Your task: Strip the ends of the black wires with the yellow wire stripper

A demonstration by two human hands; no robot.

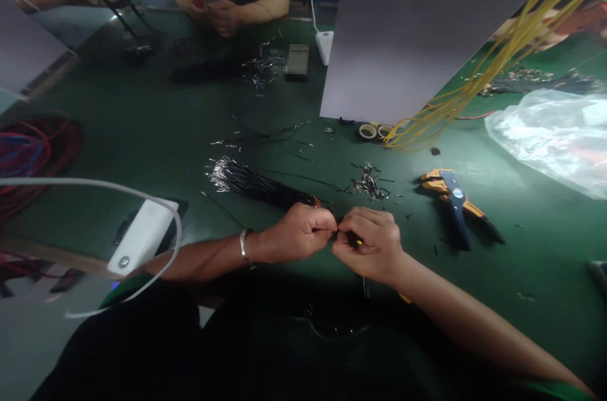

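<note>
My left hand [303, 233], with a metal bracelet at the wrist, is closed in a pinch, fingertips almost against those of my right hand [372, 243]. My right hand is closed too. Whatever thin piece is pinched between them is too small and hidden to make out. A small yellow spot shows inside the curl of my right fingers. Just beyond my left hand lies a bundle of black wires [256, 185] with bare silvery ends at the left and coppery ends near my knuckles. A heap of short wire scraps [370, 183] sits beyond my right hand.
A blue and orange wire stripper [455, 195] lies at the right. Yellow wires [493, 81] hang beside a pale panel [393, 28], with tape rolls [368, 131] below it. A white power bank [143, 236] with a cable lies left. Opposite, a person's hands [225, 15] are at work.
</note>
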